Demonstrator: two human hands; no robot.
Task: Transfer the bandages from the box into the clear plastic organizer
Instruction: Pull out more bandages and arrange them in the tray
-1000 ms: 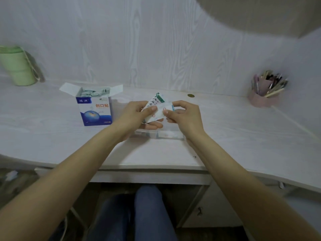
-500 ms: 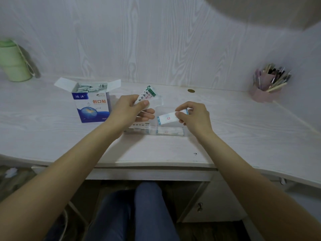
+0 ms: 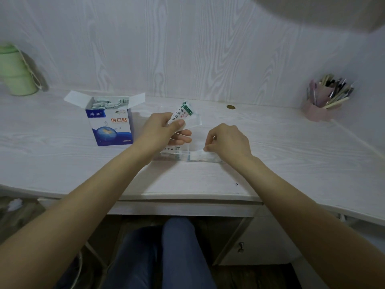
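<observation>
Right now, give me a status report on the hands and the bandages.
Left hand grips bandage stack. Right hand lays one bandage into clear organizer. Box open, more inside. Nothing in the way.

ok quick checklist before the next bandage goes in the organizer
1. Right hand down at the organizer, fingertips on a bandage at its right end: ok.
2. Bandage fully released and lying flat: cannot tell, the fingers hide it.
3. Left hand holds spare bandages, ready for the next pick: ok.
4. Box open and upright, more bandages inside: ok.
5. Organizer has room left: cannot tell, the clear walls are hard to read.
</observation>
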